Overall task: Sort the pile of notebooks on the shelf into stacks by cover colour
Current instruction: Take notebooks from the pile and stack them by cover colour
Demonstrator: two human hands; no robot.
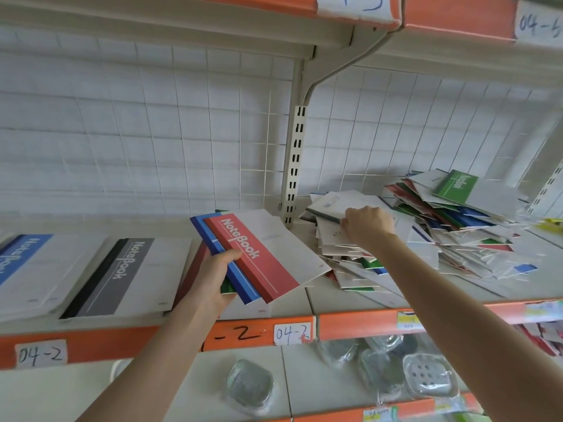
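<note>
My left hand (213, 277) grips a fanned bundle of notebooks above the shelf: a red-banded one (259, 254) on top, a blue one (234, 271) under it, a green corner (227, 287) at the bottom. My right hand (367, 225) reaches into the messy pile of notebooks (441, 236) on the right and pinches the edge of a white-backed, dark-spined notebook (330, 205). A green notebook (455, 185) lies on top of the pile at the back. On the left lie a blue stack (27, 263) and a grey stack (128, 274).
A red-edged stack (195, 269) lies under my left hand. A slotted upright post (294, 166) divides the wire-grid back wall. The orange shelf edge (350, 325) carries paper labels. Wrapped soap dishes (426, 374) lie on the shelf below.
</note>
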